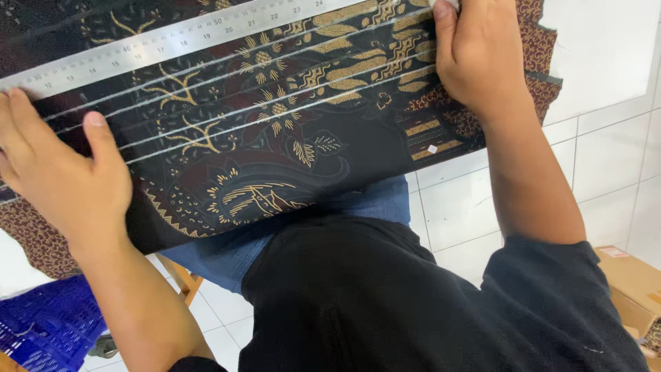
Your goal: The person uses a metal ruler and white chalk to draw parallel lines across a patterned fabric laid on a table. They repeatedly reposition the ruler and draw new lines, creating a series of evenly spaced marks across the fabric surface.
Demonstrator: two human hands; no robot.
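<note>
A dark patterned cloth (275,145) with gold and brown flower motifs lies spread in front of me, marked with several pale chalk lines running across it. A long metal ruler (179,38) lies on the cloth along its far side. My left hand (58,169) presses flat on the cloth at the ruler's left end, fingers spread. My right hand (475,55) rests on the cloth's right side; a small white piece, perhaps chalk (447,3), shows at its fingertips by the top edge.
White floor tiles (606,158) show to the right. A cardboard box (637,289) sits at the lower right, a blue sheet (48,327) at the lower left and a wooden leg (184,279) beside it. My dark shirt (385,303) fills the bottom.
</note>
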